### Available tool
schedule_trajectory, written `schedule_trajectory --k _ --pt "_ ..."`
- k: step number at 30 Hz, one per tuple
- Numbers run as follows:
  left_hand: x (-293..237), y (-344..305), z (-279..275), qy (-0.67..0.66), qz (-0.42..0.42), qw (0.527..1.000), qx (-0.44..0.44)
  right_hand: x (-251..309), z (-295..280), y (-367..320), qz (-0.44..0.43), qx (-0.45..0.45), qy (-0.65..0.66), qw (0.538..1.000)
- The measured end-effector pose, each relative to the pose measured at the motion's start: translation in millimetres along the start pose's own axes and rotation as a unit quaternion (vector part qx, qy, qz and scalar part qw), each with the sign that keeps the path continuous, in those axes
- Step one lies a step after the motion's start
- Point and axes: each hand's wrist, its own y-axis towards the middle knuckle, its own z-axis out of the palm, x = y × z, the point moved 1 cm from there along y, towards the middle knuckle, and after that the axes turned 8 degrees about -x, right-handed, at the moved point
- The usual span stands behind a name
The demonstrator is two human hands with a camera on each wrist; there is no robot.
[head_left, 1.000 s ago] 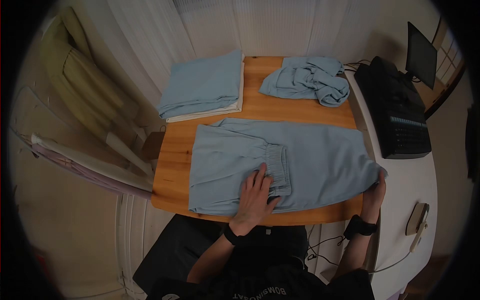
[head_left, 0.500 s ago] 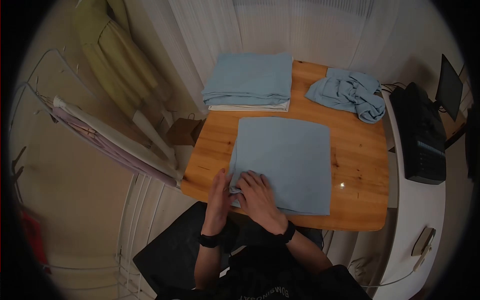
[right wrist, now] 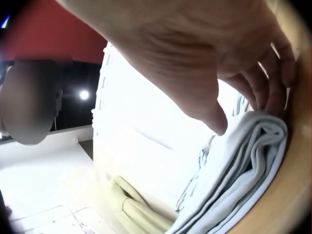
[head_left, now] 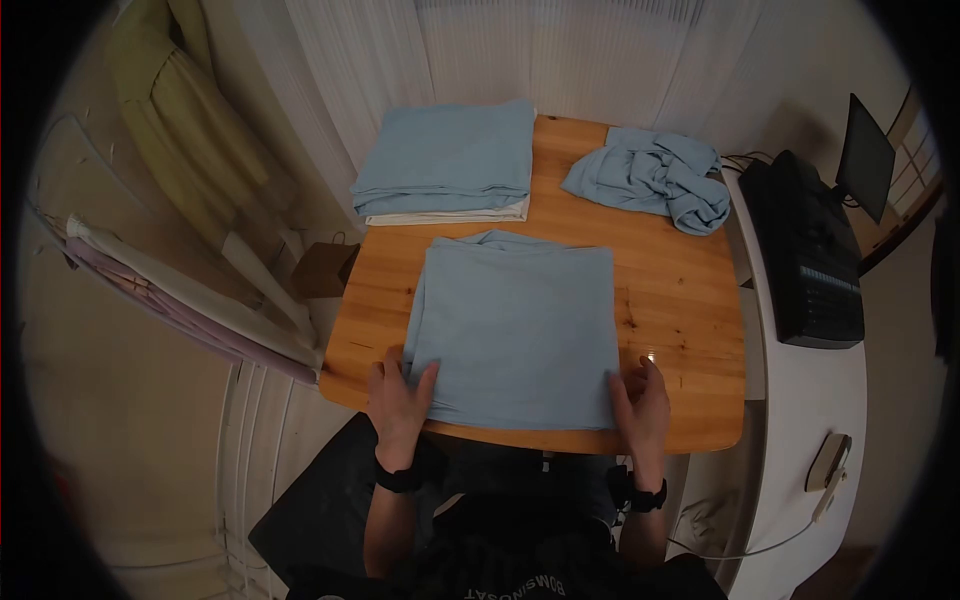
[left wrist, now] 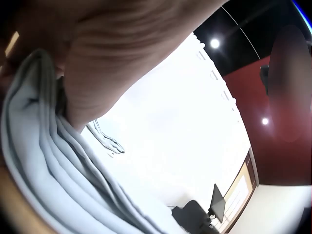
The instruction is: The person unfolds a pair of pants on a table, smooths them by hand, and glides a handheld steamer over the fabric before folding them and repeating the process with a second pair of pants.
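Light blue trousers (head_left: 515, 335) lie folded into a thick square near the table's front edge. Along the left edge of this square is my left hand (head_left: 400, 405), thumb over the top and fingers around the side. In the left wrist view the layered cloth (left wrist: 73, 170) rises between thumb and fingers. My right hand (head_left: 645, 410) stands at the right edge, its thumb by the cloth and its fingers spread loosely over the table side. The right wrist view shows its thumb (right wrist: 219, 122) and fingers apart around the folded end (right wrist: 265, 134), without a grip.
Behind, at left, sits a stack of folded blue cloth (head_left: 450, 150) over a white piece. A crumpled blue garment (head_left: 655, 175) lies at the back right of the wooden table (head_left: 690, 340). A black machine with keys (head_left: 810, 270) occupies the white counter (head_left: 810, 400) at right.
The trousers' right part has been folded over leftward, covering the elastic waistband and making a square. Since then my right hand has moved from the left edge to the right edge.
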Motion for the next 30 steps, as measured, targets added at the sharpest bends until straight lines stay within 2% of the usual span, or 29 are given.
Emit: schedule_trajectory --k 1,2,3,4,5,6,7,8,9,10,11,12,13,15,18,20,22,24,26,27,29,30 --pt "1.9 2.1 -0.9 0.016 -0.030 0.998 0.050 -2.9 -3.8 1.5 0.000 -0.002 0.005 1.000" --pt "0.8 6.9 -7.8 0.018 -0.025 0.998 0.046 -3.5 -6.6 1.6 0.038 0.086 0.025 0.995" --pt "-0.8 11.1 -17.3 0.019 -0.084 0.982 0.170 -4.2 -6.9 0.5 0.074 0.174 0.045 0.981" --pt "-3.2 14.1 -25.2 0.019 -0.141 0.946 0.291 -5.9 -6.5 -1.9 0.074 0.172 0.051 0.981" --pt "-3.6 11.7 -30.7 0.021 -0.137 0.948 0.287 -7.9 -6.0 -5.6 0.034 0.177 -0.022 0.983" --pt "-1.7 2.2 -35.2 -0.130 -0.169 0.935 0.284 -10.2 -6.2 -8.5 -0.006 0.181 -0.097 0.979" --pt "-1.6 -3.4 -39.8 -0.279 -0.196 0.899 0.273 -11.2 -10.2 -11.0 -0.008 0.177 -0.094 0.980" --pt "-3.6 -3.8 -47.2 -0.281 -0.191 0.901 0.270 -9.8 -16.9 -14.2 0.082 0.213 0.081 0.970" --pt "-5.5 -5.0 -57.5 -0.341 -0.261 0.854 0.295 -4.1 -24.4 -15.9 0.167 0.244 0.252 0.922" --pt "-7.9 -5.1 -69.2 -0.396 -0.329 0.796 0.318 6.5 -35.6 -15.5 0.164 0.244 0.253 0.922" --pt "-11.0 0.1 -82.5 -0.398 -0.327 0.797 0.315 20.1 -48.8 -14.2 0.218 0.263 0.307 0.888" --pt "-14.8 7.4 -97.2 -0.445 -0.333 0.772 0.308 33.6 -60.3 -12.1 0.270 0.281 0.358 0.849" --pt "-19.5 12.7 -110.2 -0.489 -0.340 0.744 0.302 46.9 -70.2 -8.1 0.268 0.282 0.357 0.849" --pt "-35.8 35.3 -130.2 -0.512 -0.352 0.732 0.278 77.4 -83.4 7.8 0.274 0.305 0.435 0.802" --pt "-57.9 92.1 -148.9 -0.548 -0.387 0.700 0.244 133.7 -83.3 48.5 0.246 0.306 0.473 0.789" --pt "-54.9 152.7 -147.0 -0.643 -0.333 0.618 0.306 200.3 -85.7 73.8 0.267 0.237 0.464 0.811" --pt "-66.5 222.2 -146.7 -0.664 -0.249 0.611 0.352 228.6 -72.1 116.7 0.189 0.281 0.500 0.797" --pt "-82.0 285.4 -155.6 -0.656 -0.178 0.665 0.308 263.4 -62.5 165.3 0.082 0.328 0.502 0.796" --pt "-90.9 340.5 -164.3 -0.647 -0.132 0.711 0.241 303.3 -52.6 192.8 0.008 0.304 0.497 0.813" --pt "-92.6 356.6 -164.6 -0.649 -0.129 0.709 0.241 317.0 -45.2 204.3 0.005 0.301 0.497 0.814" --pt "-89.8 382.7 -162.3 -0.615 -0.055 0.771 0.158 332.8 -25.9 222.5 -0.114 0.229 0.477 0.841" --pt "-79.6 392.1 -151.5 -0.595 -0.017 0.788 0.155 331.0 -12.3 227.5 -0.116 0.229 0.476 0.841"
